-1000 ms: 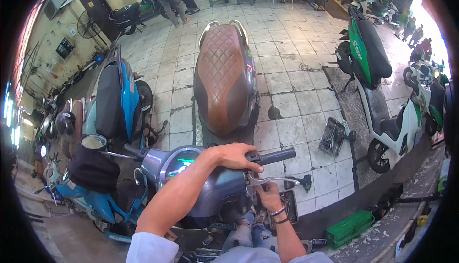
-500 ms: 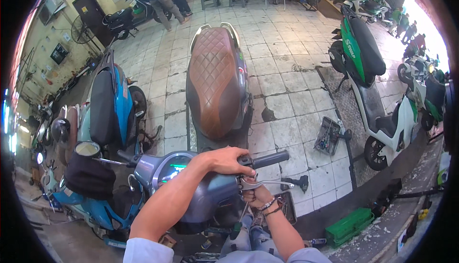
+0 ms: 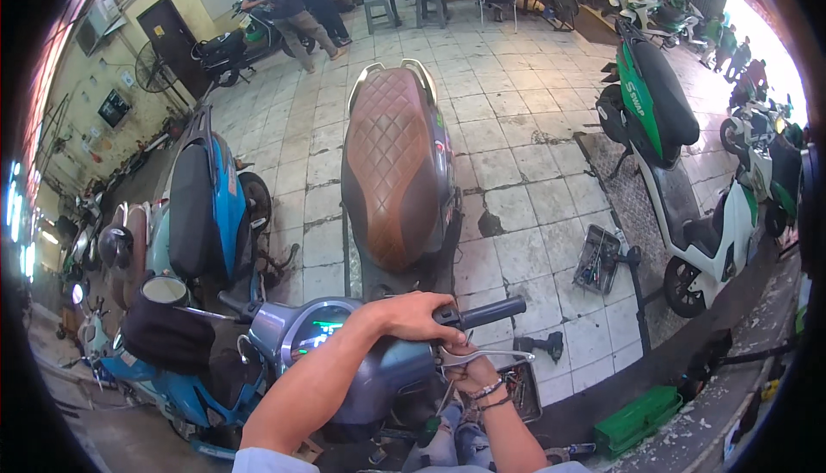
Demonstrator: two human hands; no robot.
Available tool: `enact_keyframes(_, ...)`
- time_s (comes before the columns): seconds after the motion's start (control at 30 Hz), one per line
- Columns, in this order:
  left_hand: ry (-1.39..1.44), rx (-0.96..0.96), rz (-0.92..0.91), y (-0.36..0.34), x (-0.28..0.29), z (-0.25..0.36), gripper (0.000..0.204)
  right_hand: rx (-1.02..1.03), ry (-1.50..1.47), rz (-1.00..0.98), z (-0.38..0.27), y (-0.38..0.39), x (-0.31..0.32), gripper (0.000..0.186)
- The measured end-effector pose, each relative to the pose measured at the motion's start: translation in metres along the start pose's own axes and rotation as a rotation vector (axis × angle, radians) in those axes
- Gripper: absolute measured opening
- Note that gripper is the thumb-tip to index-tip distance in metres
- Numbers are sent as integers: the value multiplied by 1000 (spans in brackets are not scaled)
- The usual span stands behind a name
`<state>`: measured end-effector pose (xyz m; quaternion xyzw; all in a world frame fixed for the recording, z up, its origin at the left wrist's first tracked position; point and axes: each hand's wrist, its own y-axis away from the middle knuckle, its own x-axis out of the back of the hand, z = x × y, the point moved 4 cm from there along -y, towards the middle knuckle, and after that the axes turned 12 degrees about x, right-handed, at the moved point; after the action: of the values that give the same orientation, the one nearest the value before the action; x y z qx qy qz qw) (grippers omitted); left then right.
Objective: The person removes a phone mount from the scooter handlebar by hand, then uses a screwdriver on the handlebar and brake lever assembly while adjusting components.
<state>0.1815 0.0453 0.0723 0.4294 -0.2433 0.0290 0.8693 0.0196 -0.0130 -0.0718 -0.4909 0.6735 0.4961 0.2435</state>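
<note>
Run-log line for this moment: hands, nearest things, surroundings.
left hand: at inner end of black handlebar grip | right hand: beneath silver brake lever, grasp unclear | rest: brown quilted scooter seat, green toolbox

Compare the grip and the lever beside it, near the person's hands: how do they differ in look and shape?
Colour: the grip is black, while the lever is silver.
Thickness: the grip is thick, the lever slim.
Shape: the grip runs straight; the lever curves along its length.
Shared: both jut out past the left hand, toward the picture's right.
</note>
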Motion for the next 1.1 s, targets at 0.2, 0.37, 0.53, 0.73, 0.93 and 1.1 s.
enact_keyframes(0.2, 10, -9, -26, -2, 0, 0, 80, 42, -85, -70, -1, -5, 6, 4)
enact_keyframes(0.37, 16, -8, 20, -2, -2, -3, 81, 6, -70, 42, -1, -9, -1, 5)
enact_keyframes(0.53, 14, 24, -37, 0, 1, 5, 83, -26, -190, -55, 12, -12, 19, 2)
enact_keyframes(0.73, 9, 18, -23, -2, 0, 1, 81, -65, -256, -128, 11, -11, 14, 7)
enact_keyframes(0.93, -1, 39, -27, -3, 0, 1, 80, -42, -155, -73, 11, -6, 10, 11)
enact_keyframes(1.1, 24, 44, -29, 0, 1, 3, 81, -28, -166, -131, 10, -6, 10, 14)
